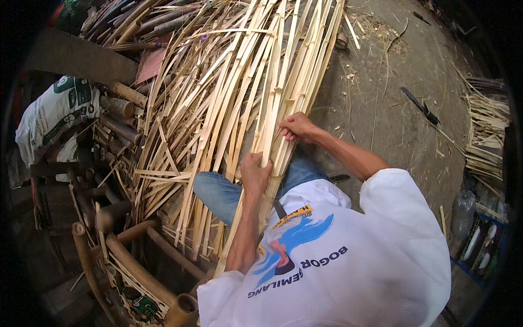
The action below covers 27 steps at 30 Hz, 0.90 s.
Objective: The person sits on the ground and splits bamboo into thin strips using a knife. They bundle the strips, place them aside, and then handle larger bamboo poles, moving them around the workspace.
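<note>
Long, pale split bamboo strips (311, 60) run from my lap away toward the far edge, with raised nodes along them. My left hand (255, 173) is closed around a bamboo strip above my bent knee. Farther along and to the right, my right hand (298, 127) has its fingers curled in against the strips at the bundle's right side. Its fingertips are partly hidden, but they appear pinched on a strip. To the left of both hands spreads a loose pile of more bamboo strips (218, 92), many crossing each other.
Round bamboo poles (119, 107) and a white and green sack (52, 122) lie at left. A bamboo frame (141, 267) stands near left. A long dark blade-like tool (418, 104) rests on the concrete floor (370, 82). Stacked strips (485, 128) and a blue crate (474, 270) line the right.
</note>
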### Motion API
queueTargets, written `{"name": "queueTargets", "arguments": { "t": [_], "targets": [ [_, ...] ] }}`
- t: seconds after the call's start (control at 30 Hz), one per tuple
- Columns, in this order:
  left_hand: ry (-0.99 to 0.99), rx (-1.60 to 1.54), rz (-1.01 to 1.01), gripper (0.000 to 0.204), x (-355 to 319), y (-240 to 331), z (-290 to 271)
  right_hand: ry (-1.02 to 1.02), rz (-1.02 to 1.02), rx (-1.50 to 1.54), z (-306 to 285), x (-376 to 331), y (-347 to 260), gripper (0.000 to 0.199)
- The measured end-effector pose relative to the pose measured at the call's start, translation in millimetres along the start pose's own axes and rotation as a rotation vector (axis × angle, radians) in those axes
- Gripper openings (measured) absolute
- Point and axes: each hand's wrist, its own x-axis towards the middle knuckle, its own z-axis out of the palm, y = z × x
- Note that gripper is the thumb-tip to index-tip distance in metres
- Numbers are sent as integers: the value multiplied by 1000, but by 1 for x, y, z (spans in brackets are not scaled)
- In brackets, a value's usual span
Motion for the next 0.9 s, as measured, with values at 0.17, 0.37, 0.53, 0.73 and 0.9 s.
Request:
{"name": "queueTargets", "arguments": {
  "t": [0.17,0.37,0.53,0.73,0.9],
  "targets": [
    [-2,11,25,33,-2,1,-2,64,-227,-5,-1,-48,19,30],
    [15,34,-70,32,-7,18,-5,77,-542,357,32,-68,51,31],
    [50,89,-37,32,-9,20,-1,288,-424,729,63,-68,57,30],
    [84,140,-47,32,-11,27,0,302,-563,562,63,-67,61,30],
    [69,89,-55,32,-8,20,-2,230,-493,780,72,-67,47,34]
  ]
}}
